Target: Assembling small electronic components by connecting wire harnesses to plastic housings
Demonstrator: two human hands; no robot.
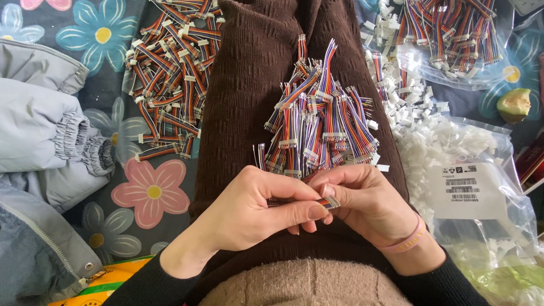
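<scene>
Held piece: a short multicoloured ribbon cable (pixel 318 202) sits over the lap, pinched between both hands so its end faces up for close work.
Left hand (pixel 252 209): fingers curled, thumb and forefinger closed on the cable.
Right hand (pixel 367 201): fingertips closed on the cable's end.
Lap pile (pixel 321 118): loose cables on the brown trouser leg, within easy reach.
Left heap (pixel 169 71): cables on the flowered cloth (pixel 153 191).
Bag of white connectors (pixel 464 172): open beside the right wrist.

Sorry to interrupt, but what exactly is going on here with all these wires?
A seated person pinches a short rainbow ribbon cable between the left hand and right hand. A loose pile of multicoloured cables rests on the brown-clad lap. Another cable pile lies on the floral blanket, and small white plastic connectors spill from a clear bag.
</scene>
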